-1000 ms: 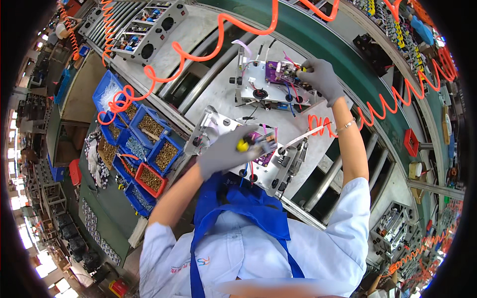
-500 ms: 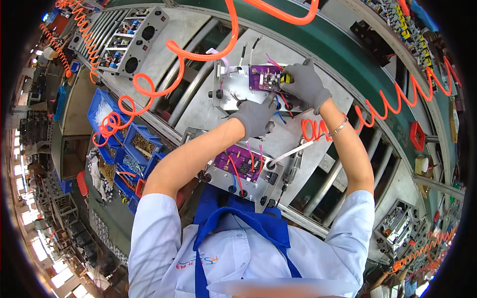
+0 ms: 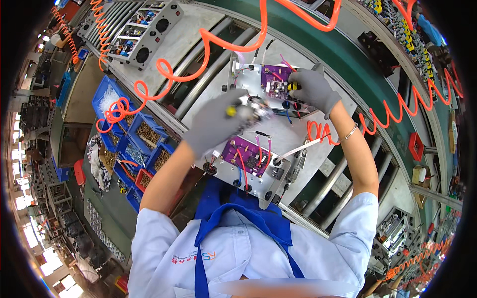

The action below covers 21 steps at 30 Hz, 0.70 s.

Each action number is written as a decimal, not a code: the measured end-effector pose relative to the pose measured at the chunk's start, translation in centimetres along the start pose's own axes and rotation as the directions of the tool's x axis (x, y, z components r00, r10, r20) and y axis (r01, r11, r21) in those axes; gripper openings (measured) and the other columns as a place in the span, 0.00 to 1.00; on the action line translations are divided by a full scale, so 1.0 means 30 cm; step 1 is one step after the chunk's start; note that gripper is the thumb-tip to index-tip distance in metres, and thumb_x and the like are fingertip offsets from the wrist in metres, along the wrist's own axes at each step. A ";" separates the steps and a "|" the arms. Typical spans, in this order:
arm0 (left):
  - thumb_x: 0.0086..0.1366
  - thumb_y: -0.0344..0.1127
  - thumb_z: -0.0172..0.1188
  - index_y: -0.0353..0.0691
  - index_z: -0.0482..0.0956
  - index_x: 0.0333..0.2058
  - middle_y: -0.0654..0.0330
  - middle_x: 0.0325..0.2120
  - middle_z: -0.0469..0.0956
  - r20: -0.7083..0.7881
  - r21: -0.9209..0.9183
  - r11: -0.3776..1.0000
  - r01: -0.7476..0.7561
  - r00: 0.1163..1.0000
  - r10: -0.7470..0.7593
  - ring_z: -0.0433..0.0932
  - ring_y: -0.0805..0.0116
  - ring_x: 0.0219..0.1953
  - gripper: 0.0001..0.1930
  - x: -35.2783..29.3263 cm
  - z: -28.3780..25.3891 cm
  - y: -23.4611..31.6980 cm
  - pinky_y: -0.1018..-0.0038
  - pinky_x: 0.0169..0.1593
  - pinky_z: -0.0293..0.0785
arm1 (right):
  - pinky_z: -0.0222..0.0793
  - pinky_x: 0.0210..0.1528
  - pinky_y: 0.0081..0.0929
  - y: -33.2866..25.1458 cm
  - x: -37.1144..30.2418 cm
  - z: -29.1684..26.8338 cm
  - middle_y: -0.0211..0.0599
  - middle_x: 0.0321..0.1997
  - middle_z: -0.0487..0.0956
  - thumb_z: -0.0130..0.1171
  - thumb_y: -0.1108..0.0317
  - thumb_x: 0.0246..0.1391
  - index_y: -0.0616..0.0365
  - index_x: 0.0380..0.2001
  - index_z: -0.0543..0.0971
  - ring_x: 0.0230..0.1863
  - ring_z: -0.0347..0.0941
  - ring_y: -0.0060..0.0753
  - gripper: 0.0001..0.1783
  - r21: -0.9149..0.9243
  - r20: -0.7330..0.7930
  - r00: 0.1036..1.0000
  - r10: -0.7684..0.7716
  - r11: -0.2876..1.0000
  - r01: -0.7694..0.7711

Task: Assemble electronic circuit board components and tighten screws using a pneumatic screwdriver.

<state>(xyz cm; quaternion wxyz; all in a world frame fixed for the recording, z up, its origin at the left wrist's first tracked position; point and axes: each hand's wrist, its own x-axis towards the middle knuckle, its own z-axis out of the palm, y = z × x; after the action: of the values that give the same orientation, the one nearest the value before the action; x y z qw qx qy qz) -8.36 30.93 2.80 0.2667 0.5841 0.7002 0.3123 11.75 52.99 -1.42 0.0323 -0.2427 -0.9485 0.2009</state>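
Two gloved hands busy: left hand [image 3: 216,126] clamped round power screwdriver [image 3: 253,110], right hand [image 3: 314,91] fingers pressing purple circuit board [image 3: 276,82] on far metal plate [image 3: 246,84].

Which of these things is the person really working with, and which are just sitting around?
In use:
left hand holding a tool
right hand on the far purple circuit board

Sitting around:
near purple circuit board
blue parts bins
orange coiled hose

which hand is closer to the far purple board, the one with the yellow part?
Right. The right hand rests on the far purple board, fingers at its yellow part. The left hand is nearer the person, between the two boards, holding a tool with a yellow cap.
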 end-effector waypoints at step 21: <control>0.50 0.37 0.69 0.42 0.55 0.65 0.44 0.48 0.76 -0.066 -0.222 0.950 0.221 0.968 -0.241 0.75 0.51 0.52 0.44 -0.496 -0.051 -0.158 0.64 0.54 0.70 | 0.69 0.49 0.43 -0.472 -0.067 0.011 0.43 0.51 0.72 0.71 0.60 0.37 0.52 0.56 0.69 0.49 0.71 0.51 0.39 -0.064 0.018 0.961 -0.276 0.959 0.276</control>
<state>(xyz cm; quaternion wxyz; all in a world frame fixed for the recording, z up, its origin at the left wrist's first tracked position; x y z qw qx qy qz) -9.96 15.52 0.40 0.3297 0.4511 0.7379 0.3786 7.13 40.57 3.97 0.0478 -0.1082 -0.9793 0.1641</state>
